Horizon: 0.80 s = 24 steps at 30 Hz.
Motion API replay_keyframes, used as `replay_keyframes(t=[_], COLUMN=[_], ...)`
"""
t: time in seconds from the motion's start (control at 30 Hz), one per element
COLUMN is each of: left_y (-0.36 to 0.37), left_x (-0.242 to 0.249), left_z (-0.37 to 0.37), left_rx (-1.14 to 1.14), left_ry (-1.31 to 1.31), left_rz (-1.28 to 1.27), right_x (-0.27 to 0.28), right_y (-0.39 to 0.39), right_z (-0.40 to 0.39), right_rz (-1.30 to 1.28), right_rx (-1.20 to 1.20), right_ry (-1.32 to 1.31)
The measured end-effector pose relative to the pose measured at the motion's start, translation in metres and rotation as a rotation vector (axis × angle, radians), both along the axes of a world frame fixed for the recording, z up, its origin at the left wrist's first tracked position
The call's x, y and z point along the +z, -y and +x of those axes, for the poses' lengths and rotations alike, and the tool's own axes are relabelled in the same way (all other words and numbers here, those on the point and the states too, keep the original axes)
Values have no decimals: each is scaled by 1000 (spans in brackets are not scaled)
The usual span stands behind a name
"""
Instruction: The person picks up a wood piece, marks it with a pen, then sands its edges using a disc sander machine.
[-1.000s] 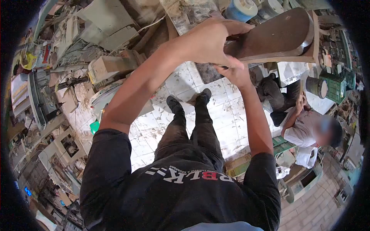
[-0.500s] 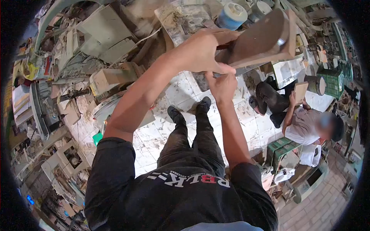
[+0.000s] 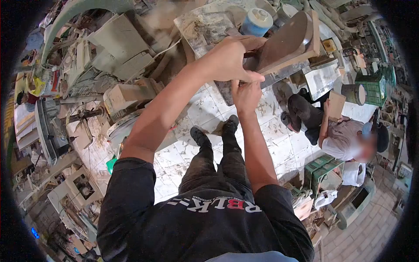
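Observation:
A brown, flat-sided piece with a rounded end and a pale wooden edge is tilted above a dusty workbench. My left hand grips its near end, fingers behind and thumb in front. Just below, my right hand is closed with its fingertips near my left thumb; what it holds, if anything, is hidden. A blue and white container stands on the bench behind my left hand.
At the right a seated person holds a flat board. A dark bucket and green crate lie beyond. Stacked panels are at upper left. Debris litters the tiled floor.
The brown piece and both hands have shifted slightly left in view. The seated person's board has turned and their head has moved a little.

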<state>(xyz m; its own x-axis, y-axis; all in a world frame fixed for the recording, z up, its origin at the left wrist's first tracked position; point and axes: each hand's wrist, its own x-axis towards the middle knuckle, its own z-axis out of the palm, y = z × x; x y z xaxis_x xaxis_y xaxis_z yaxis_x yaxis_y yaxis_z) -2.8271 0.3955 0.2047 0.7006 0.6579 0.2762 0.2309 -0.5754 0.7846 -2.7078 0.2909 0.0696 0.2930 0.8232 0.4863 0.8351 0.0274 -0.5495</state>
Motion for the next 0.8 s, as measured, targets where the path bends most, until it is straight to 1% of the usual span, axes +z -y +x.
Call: replay_keyframes(t=[0.07, 0.13, 0.17, 0.2, 0.23, 0.27, 0.3, 0.37, 0.4, 0.43, 0.47, 0.5, 0.53, 0.57, 0.6, 0.63, 0.7, 0.73, 0.77, 0.8], left_y=[-2, 4, 9, 13, 20, 32, 44, 74, 92, 114, 135, 153, 167, 177, 184, 187, 193, 196, 200, 203], left_x=[-1, -4, -9, -12, -17, -21, -25, -45, -48, -48, -45, -33, -15, -2, 4, 9, 17, 23, 28, 32], left_z=[1, -4, -9, -15, -26, -43, -61, -102, -115, -126, -135, -134, -123, -117, -119, -124, -135, -136, -144, -154], left_rx=[15, 37, 72, 109, 121, 269, 418, 395, 421, 325, 231, 264, 291, 312, 345, 372, 308, 343, 358, 406], left_ry=[6, 11, 209, 410, 417, 394, 371, 352, 369, 440, 511, 531, 721, 914, 959, 988, 980, 1028, 1048, 939], left_rz=[-1, -2, -116, -225, -217, -318, -416, -632, -620, -630, -636, -622, -632, -633, -705, -686, -738, -668, -656, -621], right_x=[-2, -5, 4, 20, 37, 55, 67, 89, 111, 129, 139, 146, 146, 139, 135, 132, 132, 133, 132, 132], right_y=[-1, -2, 0, 1, 3, 6, 8, 11, 14, 15, 18, 19, 18, 18, 18, 20, 26, 28, 30, 32], right_z=[1, 10, 13, 15, 16, 15, 14, 8, 2, -9, -15, -20, -25, -28, -35, -42, -59, -67, -73, -79], right_rz=[1, -74, -68, -88, -116, -99, -101, -217, -340, -335, -369, -410, -439, -489, -545, -585, -604, -623, -649, -681], right_rx=[-4, -4, 4, 71, 141, 222, 242, 291, 247, 205, 238, 273, 304, 446, 585, 607, 566, 556, 568, 610], right_ry=[-32, -35, -31, -142, -252, -372, -367, -907, -1167, -1405, -1490, -1572, -1555, -1804, -2050, -2027, -2166, -2160, -2143, -2139])
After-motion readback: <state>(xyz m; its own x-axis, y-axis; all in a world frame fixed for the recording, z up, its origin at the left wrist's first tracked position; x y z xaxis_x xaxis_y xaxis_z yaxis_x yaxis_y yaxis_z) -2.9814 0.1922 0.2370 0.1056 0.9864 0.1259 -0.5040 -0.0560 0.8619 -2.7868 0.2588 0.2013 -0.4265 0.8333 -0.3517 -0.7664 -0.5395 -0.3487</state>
